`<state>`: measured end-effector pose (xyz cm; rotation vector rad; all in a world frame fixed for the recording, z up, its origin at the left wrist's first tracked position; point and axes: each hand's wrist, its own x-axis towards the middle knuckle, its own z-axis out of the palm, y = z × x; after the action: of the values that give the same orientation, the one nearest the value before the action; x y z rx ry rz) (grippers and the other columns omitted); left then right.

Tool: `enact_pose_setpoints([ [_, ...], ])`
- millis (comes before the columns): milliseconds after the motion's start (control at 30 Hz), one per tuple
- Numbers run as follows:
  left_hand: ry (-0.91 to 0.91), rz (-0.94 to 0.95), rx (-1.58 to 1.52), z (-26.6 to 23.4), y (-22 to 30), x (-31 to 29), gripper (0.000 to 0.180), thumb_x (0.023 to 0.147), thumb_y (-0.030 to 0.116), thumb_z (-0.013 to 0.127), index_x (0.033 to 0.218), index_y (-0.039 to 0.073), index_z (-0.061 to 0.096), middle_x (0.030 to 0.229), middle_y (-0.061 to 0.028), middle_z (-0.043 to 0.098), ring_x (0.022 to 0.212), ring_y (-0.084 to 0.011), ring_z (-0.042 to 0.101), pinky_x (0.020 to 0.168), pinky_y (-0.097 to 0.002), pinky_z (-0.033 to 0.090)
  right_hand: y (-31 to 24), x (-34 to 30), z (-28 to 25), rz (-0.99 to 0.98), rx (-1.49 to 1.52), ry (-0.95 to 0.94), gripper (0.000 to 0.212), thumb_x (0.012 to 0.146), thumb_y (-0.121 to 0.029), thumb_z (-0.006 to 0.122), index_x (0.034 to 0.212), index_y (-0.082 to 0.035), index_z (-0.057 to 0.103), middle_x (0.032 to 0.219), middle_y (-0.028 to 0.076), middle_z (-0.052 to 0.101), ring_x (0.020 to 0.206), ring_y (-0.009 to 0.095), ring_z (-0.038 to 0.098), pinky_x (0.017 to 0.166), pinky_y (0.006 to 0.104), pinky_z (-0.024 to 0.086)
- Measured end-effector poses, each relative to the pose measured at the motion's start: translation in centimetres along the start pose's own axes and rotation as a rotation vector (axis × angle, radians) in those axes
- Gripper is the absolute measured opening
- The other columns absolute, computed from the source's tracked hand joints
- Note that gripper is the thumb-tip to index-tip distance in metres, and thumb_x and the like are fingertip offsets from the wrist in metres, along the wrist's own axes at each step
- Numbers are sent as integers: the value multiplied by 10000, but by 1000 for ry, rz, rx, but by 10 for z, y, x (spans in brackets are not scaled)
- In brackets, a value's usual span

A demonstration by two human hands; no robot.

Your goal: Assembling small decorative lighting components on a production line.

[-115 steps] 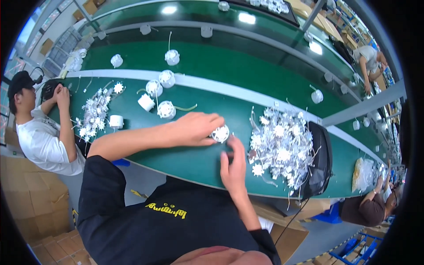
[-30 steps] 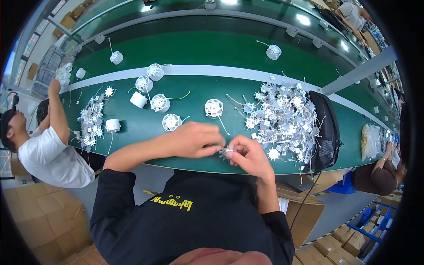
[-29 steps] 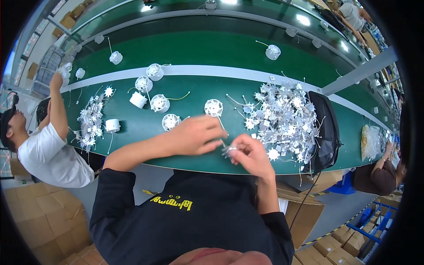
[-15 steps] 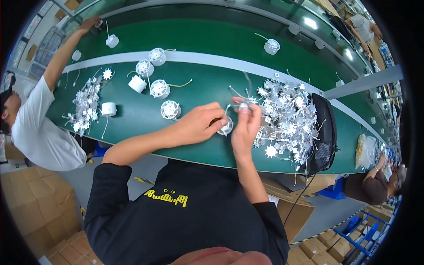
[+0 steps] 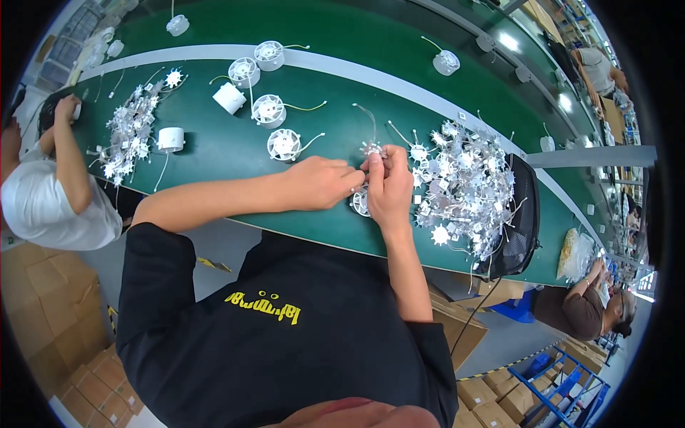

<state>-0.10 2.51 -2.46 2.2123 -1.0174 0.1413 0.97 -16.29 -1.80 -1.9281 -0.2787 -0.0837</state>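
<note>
A small star-shaped piece with a thin wire (image 5: 372,149) is pinched between the thumb and fingers of my right hand (image 5: 390,191). My left hand (image 5: 322,184) is closed, its fingertips meeting those of the right; what they grip, if anything, is hidden. Just under both hands sits a round white housing (image 5: 359,203), partly covered by my fingers. Right of my right hand lies a large pile of star-shaped pieces with wires (image 5: 467,182), with one loose star piece (image 5: 419,153) at its left edge. Another white spoked housing (image 5: 284,145) stands beyond my left forearm.
Several more white housings (image 5: 269,111) stand on the green table (image 5: 214,175) at the far left. A second pile of star pieces (image 5: 132,132) lies near a co-worker in white (image 5: 53,189). A black mesh bag (image 5: 524,214) borders the right pile. Behind runs a grey rail (image 5: 342,68).
The view has shifted a little. My hands have come closer together, and the star piece's wire now points up and away. The co-worker's arm at left has drawn back from the far side.
</note>
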Motion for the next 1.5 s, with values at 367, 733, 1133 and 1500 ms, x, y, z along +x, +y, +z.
enact_pose_setpoints([
  [367,105,-88,28,-5,8,-5,178,914,157,715,1044,79,623,792,-72,609,722,-254,640,623,-389,539,-17,-54,-37,98,35,-120,69,993,-41,607,1028,14,583,1287,168,605,916,201,644,807,284,511],
  [733,-41,-46,-20,-10,2,-3,169,901,140,718,1020,71,619,818,-55,628,752,-240,644,635,-383,536,-29,-44,-44,215,9,-213,139,966,-7,659,1077,22,579,1283,151,583,1046,206,630,852,304,544],
  [1133,80,21,54,-22,23,7,334,807,166,794,1080,60,632,1131,-87,635,988,-276,654,843,-404,545,-31,-43,-38,118,-21,-137,220,932,-10,674,1141,-10,605,1233,166,635,1062,283,648,833,358,534],
  [1500,-10,26,80,-16,26,5,444,778,240,848,1121,55,638,1221,-99,668,1003,-290,697,857,-395,575,-13,-48,-28,2,25,-71,235,929,-33,650,1161,-13,612,1211,187,634,1095,372,624,915,436,507],
])
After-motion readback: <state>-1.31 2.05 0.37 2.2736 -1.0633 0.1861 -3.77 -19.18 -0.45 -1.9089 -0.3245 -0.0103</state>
